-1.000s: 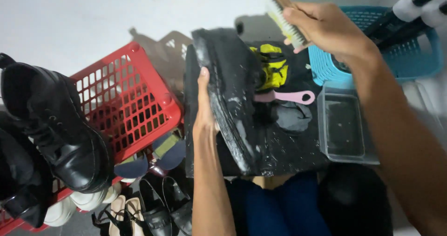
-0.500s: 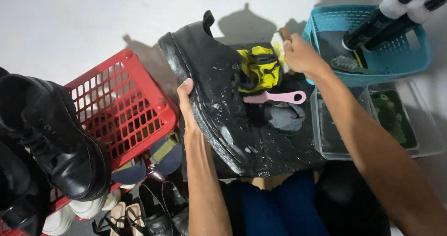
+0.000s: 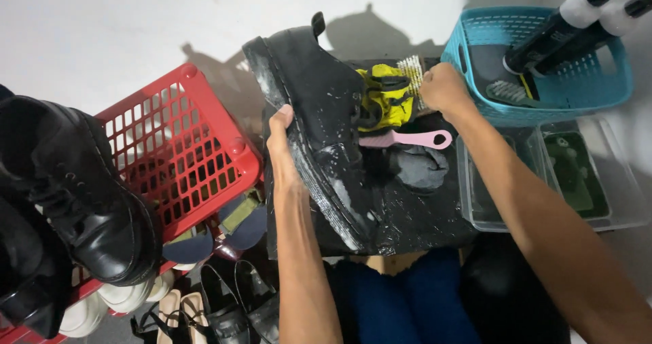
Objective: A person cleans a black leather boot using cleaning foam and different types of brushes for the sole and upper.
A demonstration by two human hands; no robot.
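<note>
**A:** Black shoe (image 3: 319, 123), one, wet and flecked with white suds, tilted on its side over a black mat (image 3: 407, 222). Where do the hands sit?

**B:** The left hand (image 3: 284, 147) grips the shoe along its sole edge, fingers curled onto the rim, thumb side hidden behind it. The right hand (image 3: 443, 88) is closed in a fist round a wooden brush (image 3: 410, 78), whose pale bristles show just left of the knuckles, beside the shoe's upper.

**A:** And between the two hands?

**B:** One yellow cloth (image 3: 387, 99) bunched against the shoe, one pink-handled brush (image 3: 407, 139) lying flat below it, and one grey rag (image 3: 418, 167) under that, all on the mat.

**A:** Beyond the right hand?

**B:** One teal basket (image 3: 598, 93) holding two dark bottles with white collars (image 3: 564, 25), leaning side by side, plus what looks like another brush, though it is partly hidden. Below that hand, one clear tray (image 3: 631, 211) in two compartments, something green lying in the outer one.

**A:** Left of the left hand?

**B:** One red basket (image 3: 183, 150), tipped, with a black lace-up boot (image 3: 81, 194) resting on it. Further dark footwear crowds the frame's edge; the count there is unclear. Below the left forearm lie two black loafers (image 3: 238, 303) and a pair of tan strappy sandals (image 3: 178, 313), with blue-soled slippers (image 3: 224, 232) near the basket's corner.
</note>
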